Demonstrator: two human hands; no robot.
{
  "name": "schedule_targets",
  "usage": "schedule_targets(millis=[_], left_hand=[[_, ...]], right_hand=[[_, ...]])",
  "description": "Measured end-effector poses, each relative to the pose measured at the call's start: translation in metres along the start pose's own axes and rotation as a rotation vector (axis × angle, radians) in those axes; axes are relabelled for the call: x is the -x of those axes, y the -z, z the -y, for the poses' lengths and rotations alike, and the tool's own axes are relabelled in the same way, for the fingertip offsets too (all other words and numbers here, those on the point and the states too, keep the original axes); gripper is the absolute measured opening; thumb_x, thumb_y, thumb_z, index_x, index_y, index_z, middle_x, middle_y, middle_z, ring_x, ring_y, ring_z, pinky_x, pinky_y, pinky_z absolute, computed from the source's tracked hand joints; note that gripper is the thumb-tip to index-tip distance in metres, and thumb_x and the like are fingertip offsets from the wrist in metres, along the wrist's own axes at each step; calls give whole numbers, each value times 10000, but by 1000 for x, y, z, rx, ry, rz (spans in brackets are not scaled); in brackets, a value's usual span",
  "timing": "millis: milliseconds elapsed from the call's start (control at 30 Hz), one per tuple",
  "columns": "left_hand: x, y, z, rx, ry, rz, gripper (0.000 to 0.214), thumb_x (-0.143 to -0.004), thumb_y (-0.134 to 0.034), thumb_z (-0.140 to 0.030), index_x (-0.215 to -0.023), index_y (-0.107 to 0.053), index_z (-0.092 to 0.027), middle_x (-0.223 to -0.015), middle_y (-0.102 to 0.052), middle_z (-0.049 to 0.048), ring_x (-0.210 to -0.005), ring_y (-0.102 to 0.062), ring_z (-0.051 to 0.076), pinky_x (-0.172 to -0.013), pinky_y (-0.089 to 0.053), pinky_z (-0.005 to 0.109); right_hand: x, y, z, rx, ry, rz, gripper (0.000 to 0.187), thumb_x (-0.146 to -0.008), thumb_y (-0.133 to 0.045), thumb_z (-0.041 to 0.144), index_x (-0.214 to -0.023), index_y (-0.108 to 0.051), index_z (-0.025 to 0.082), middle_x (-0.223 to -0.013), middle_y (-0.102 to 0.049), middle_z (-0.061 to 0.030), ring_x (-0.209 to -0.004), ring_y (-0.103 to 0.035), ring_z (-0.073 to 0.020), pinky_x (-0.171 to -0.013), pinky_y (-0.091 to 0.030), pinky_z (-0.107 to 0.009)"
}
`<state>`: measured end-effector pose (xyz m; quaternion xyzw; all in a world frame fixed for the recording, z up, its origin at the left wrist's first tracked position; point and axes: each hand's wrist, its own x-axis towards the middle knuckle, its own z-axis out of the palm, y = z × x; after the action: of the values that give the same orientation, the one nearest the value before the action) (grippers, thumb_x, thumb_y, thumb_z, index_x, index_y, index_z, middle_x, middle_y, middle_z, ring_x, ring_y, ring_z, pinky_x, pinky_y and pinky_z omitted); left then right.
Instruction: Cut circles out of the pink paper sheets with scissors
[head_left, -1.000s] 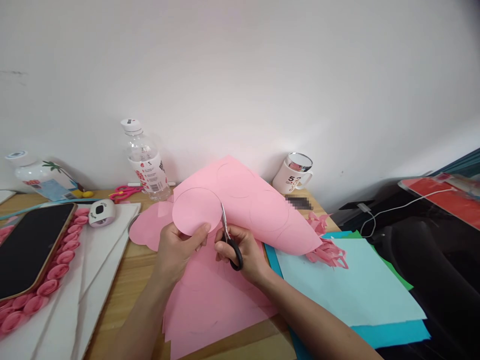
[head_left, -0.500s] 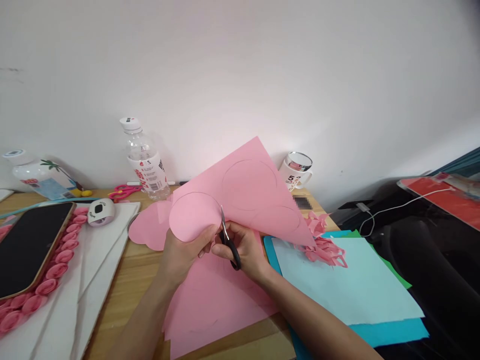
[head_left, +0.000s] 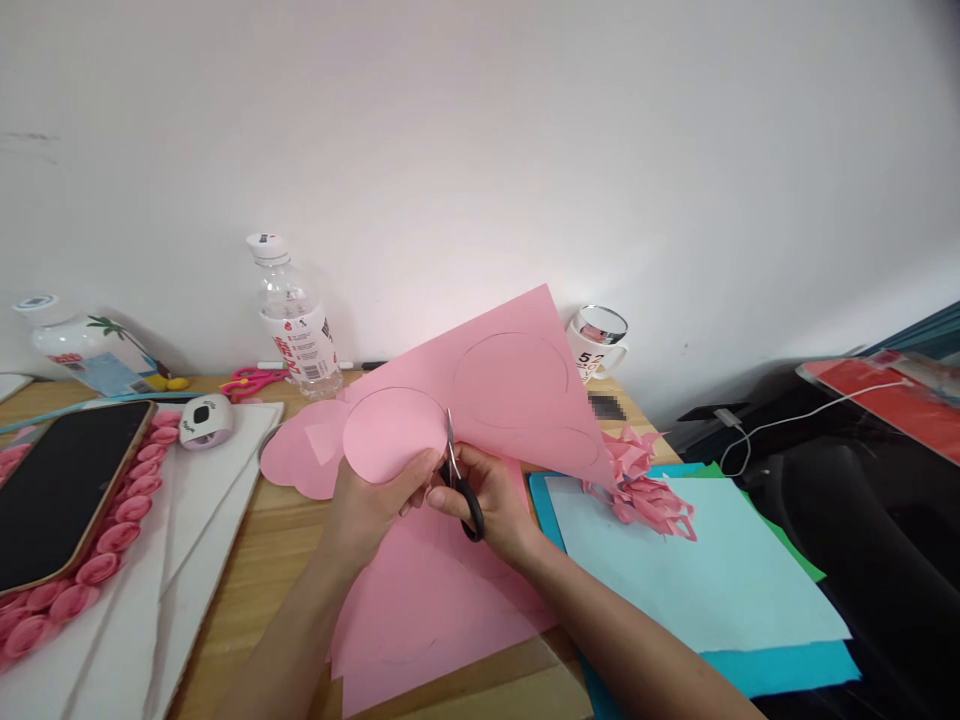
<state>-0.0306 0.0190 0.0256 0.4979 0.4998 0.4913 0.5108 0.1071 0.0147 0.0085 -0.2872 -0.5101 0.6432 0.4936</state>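
Above the wooden counter (head_left: 285, 550), the left hand (head_left: 371, 505) pinches smooth, round-edged pink paper (head_left: 394, 430) in a tight grip, the right hand (head_left: 496, 498) wrapped round black-handled metal scissors (head_left: 471, 510) at the curved edge.

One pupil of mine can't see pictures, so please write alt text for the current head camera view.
A person's right hand holds black-handled metal scissors at the edge of a partly cut circle in a pink paper sheet held by the left hand. Behind, a clear plastic bottle and a white cylindrical mug stand near a pale wall.
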Motion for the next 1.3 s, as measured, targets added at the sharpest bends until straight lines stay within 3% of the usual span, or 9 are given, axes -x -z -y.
schedule_targets(millis=[400,633,900,1300], left_hand=[[0,0,-2,7,-19,19,234,-726,-666,-336,-605,-578,-157,-500,-511,-16,-433,-434,91,-393,-335,238],[0,0,-6,3,-3,15,213,-721,-655,-311,-595,-558,-170,-464,-483,-35,-419,-422,88,-389,-332,230],[0,0,-6,-8,5,7,249,-702,-642,-288,-532,-490,-187,-433,-450,-47,-404,-408,84,-385,-321,229],[1,2,-6,-41,2,-28,242,-688,-623,-249,-500,-483,-191,-420,-455,-45,-405,-409,85,-391,-321,233]], right_hand=[[0,-2,6,11,-7,28,379,-650,-768,509,-759,-585,195,-676,-637,-15,-692,-615,-184,-633,-437,-306],[1,1,3,74,-26,-44,370,-614,-799,466,-737,-583,191,-609,-588,17,-547,-481,-109,-510,-354,-236],[1,2,1,136,-101,-103,369,-591,-805,443,-691,-560,187,-539,-519,40,-490,-401,-89,-457,-337,-222],[2,3,2,159,-90,-92,358,-630,-779,453,-681,-554,180,-496,-490,47,-456,-409,-90,-441,-329,-224]])
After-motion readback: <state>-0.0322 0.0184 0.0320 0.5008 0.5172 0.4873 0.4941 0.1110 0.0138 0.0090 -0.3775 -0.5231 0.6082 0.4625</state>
